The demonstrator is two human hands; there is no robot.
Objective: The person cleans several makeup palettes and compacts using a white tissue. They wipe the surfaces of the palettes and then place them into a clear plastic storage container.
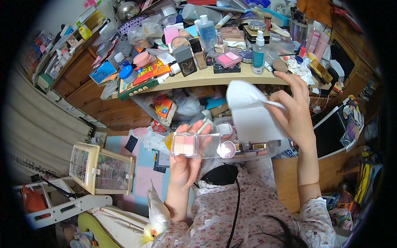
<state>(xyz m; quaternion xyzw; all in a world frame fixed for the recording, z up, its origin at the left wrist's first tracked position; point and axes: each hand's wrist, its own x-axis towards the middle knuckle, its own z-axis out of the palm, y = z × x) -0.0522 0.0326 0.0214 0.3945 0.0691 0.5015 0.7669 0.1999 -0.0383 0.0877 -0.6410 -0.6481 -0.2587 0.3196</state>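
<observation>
My left hand (180, 176) holds a clear-cased makeup palette (184, 145) over my lap. The palette has several pink and beige pans, and its transparent lid (211, 145) is swung out to the right. Pinched between the thumb and fingers of my right hand (290, 108) is a white sheet like a tissue or wipe (252, 114), which hangs down and covers part of what lies behind it. A clear plastic bin (273, 150) with cosmetics, among them a round compact (227, 149), rests at my lap, partly hidden by the palette lid and the sheet.
A cockatiel (158, 210) perches by my left upper arm. Ahead, the desk (186, 81) is crowded with cosmetics, including a spray bottle (258, 52) and a pink blush case (228, 59). A birdcage (113, 172) stands on the left. A dark-topped bin (332, 133) is at right.
</observation>
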